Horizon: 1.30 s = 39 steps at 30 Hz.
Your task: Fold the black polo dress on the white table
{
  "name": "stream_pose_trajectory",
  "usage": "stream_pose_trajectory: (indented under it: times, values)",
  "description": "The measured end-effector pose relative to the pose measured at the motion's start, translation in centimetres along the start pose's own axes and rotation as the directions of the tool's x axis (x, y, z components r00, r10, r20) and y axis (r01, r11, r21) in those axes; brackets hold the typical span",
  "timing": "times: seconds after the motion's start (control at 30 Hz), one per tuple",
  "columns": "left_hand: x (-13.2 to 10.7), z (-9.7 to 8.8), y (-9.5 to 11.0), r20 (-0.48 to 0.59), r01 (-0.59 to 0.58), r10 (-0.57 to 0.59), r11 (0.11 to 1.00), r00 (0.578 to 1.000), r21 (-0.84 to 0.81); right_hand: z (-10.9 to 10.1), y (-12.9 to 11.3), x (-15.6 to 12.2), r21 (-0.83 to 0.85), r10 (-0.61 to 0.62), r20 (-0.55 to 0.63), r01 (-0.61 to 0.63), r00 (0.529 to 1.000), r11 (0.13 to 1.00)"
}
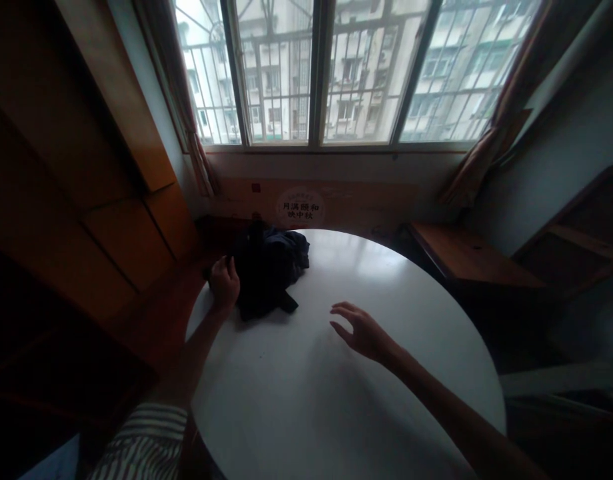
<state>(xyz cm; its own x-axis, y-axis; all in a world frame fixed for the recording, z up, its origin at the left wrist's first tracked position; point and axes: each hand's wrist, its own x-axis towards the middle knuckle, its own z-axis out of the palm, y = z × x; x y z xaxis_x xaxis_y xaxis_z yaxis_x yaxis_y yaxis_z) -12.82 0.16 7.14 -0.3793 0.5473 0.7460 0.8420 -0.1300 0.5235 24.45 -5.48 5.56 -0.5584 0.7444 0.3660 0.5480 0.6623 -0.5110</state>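
Note:
A crumpled dark garment [271, 267] lies in a heap on the far left part of the round white table [386, 413]. Its exact kind is lost in the dim light, though a flap sticks out toward me. My left hand [225, 283] is at the heap's left side, with curled fingers closed on the cloth; part of the grip is hard to make out in the dark. Over the middle of the tabletop, to the right of the garment and apart from it, my right hand [360, 331] hovers open with thumb and fingers spread, holding nothing.
Beyond the table is a barred window [314, 80] with curtains at both sides, above a tan board with printed characters [301, 208]. Orange-brown cabinets [116, 240] stand at left. A wooden desk [466, 253] and a wooden chair [581, 233] are at right.

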Motion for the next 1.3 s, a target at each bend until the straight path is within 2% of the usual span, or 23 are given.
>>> stream_pose_trajectory:
  times: [0.07,0.17,0.23,0.3,0.4,0.5,0.57,0.63,0.7,0.77,0.83,0.87,0.93,1.0,1.07,1.13,1.2,1.3]
  values:
    - [0.5,-1.8,2.4,-0.027,-0.055,0.052,0.994,0.998,-0.092,-1.1,-0.5,-2.1,0.094,0.035,-0.03,-0.032,0.999,0.995]
    - [0.0,-4.7,8.1,-0.005,-0.078,0.08,0.956,0.997,-0.282,-2.3,-2.0,-3.6,0.309,0.119,-0.008,-0.111,0.993,0.945]
    - [-1.0,-6.3,12.6,0.127,-0.029,0.103,0.874,0.987,-0.485,-2.5,-3.4,-3.7,0.47,0.16,0.04,-0.16,0.986,0.868]
    - [-1.8,-7.3,16.8,0.281,0.09,0.142,0.734,0.949,-0.674,-2.4,-4.7,-3.5,0.593,0.139,0.046,-0.139,0.989,0.793]
    - [-1.7,-7.5,21.4,0.415,0.274,0.129,0.574,0.901,-0.772,-2.1,-6.4,-3.1,0.734,0.064,-0.005,-0.04,0.998,0.678]
    - [0.5,-5.8,23.2,0.442,0.332,0.101,0.517,0.891,-0.789,-2.5,-7.5,-2.9,0.841,0.086,0.018,-0.062,0.996,0.538]
    - [2.0,-3.6,22.8,0.491,0.354,0.154,0.516,0.858,-0.78,-3.4,-7.4,-3.0,0.874,0.207,0.006,-0.106,0.978,0.474]
    - [2.3,-0.9,21.1,0.603,0.385,0.227,0.59,0.765,-0.71,-4.2,-6.3,-3.2,0.886,0.364,-0.024,-0.149,0.931,0.439]
    - [1.0,1.4,18.5,0.705,0.341,0.253,0.736,0.663,-0.585,-4.8,-4.2,-3.8,0.863,0.495,0.007,-0.255,0.869,0.436]
    - [-1.7,2.9,15.5,0.735,0.173,0.268,0.869,0.623,-0.463,-4.9,-1.7,-4.9,0.777,0.621,0.046,-0.419,0.783,0.47]
    - [-4.7,3.3,12.6,0.732,-0.028,0.341,0.915,0.59,-0.403,-4.9,0.4,-6.3,0.632,0.723,-0.012,-0.555,0.691,0.54]
    - [-6.0,3.2,11.4,0.734,-0.104,0.379,0.914,0.563,-0.393,-4.9,1.1,-7.0,0.557,0.743,-0.064,-0.594,0.667,0.581]
    - [-7.5,2.8,9.4,0.739,-0.198,0.431,0.901,0.518,-0.387,-4.9,1.6,-8.2,0.44,0.721,-0.121,-0.614,0.682,0.655]
    - [-7.7,2.8,8.4,0.728,-0.252,0.465,0.885,0.503,-0.391,-4.8,1.0,-8.9,0.371,0.682,-0.055,-0.619,0.729,0.692]
    - [-7.0,3.5,8.3,0.703,-0.304,0.514,0.858,0.492,-0.414,-4.2,-0.1,-8.8,0.301,0.657,0.048,-0.638,0.753,0.709]
    - [-6.0,5.1,8.9,0.683,-0.373,0.575,0.816,0.45,-0.442,-3.2,-1.2,-8.2,0.242,0.632,0.079,-0.629,0.771,0.738]
    - [-5.0,7.3,9.8,0.678,-0.486,0.63,0.759,0.38,-0.433,-2.1,-1.8,-7.3,0.223,0.588,0.045,-0.582,0.807,0.782]
    - [-3.8,10.8,11.1,0.695,-0.681,0.657,0.654,0.292,-0.331,-0.5,-1.7,-6.1,0.224,0.51,0.005,-0.498,0.86,0.838]
